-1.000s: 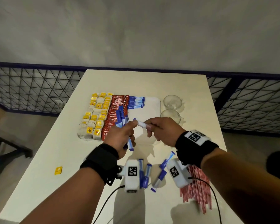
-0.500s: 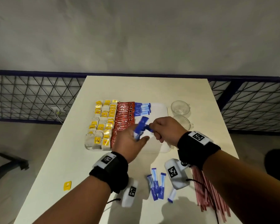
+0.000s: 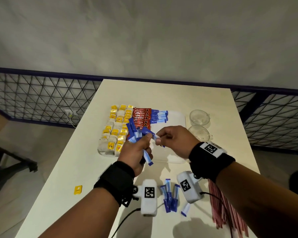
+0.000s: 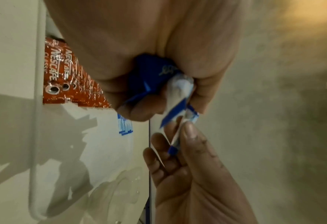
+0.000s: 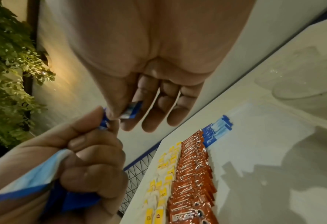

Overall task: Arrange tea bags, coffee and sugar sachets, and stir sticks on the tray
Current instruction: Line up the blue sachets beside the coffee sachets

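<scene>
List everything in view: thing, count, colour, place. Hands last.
tray: one, white, table centre
tea bags: many, yellow-tagged, tray's left
coffee sachets: a row, red, beside tea bags
sugar sachets: several, blue-white, tray's far part; more loose near table edge
stir sticks: a bundle, red, table's right
glass cups: two, clear, right of tray
yellow tag: one, table's left
left hand: grips sachet bunch
right hand: pinches one sachet

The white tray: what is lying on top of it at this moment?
On the white tray lie tea bags, red coffee sachets and blue sugar sachets. Both hands hide part of its surface.
</scene>
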